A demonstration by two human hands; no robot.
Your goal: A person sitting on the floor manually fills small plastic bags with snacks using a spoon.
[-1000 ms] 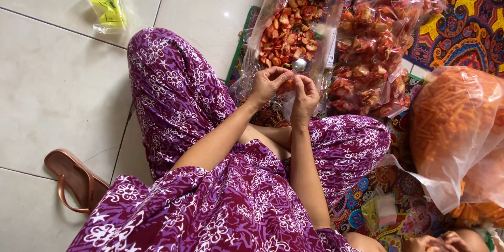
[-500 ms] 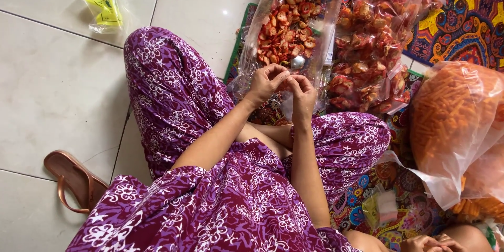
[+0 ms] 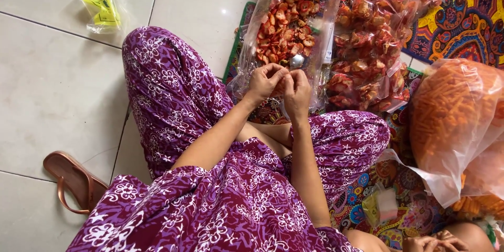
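Both hands [image 3: 283,86] meet at the chip bag [image 3: 286,31]; sandal [image 3: 73,181] lies left.

We log: small clear bag with yellow contents [image 3: 101,6] on tiled floor [image 3: 47,79] | brown sandal [image 3: 71,180] lower left | large bag of orange sticks [image 3: 454,121] right | patterned mat [image 3: 462,26] beneath.

A clear bag of red chips [image 3: 286,31] is lying open on the mat, touching both hands at its near edge. Beside it, small sealed packets of red chips [image 3: 367,52] are piling up. A big clear bag of orange sticks [image 3: 451,121] is sitting at the right. A small clear packet with yellow contents [image 3: 101,6] is lying apart on the floor tiles
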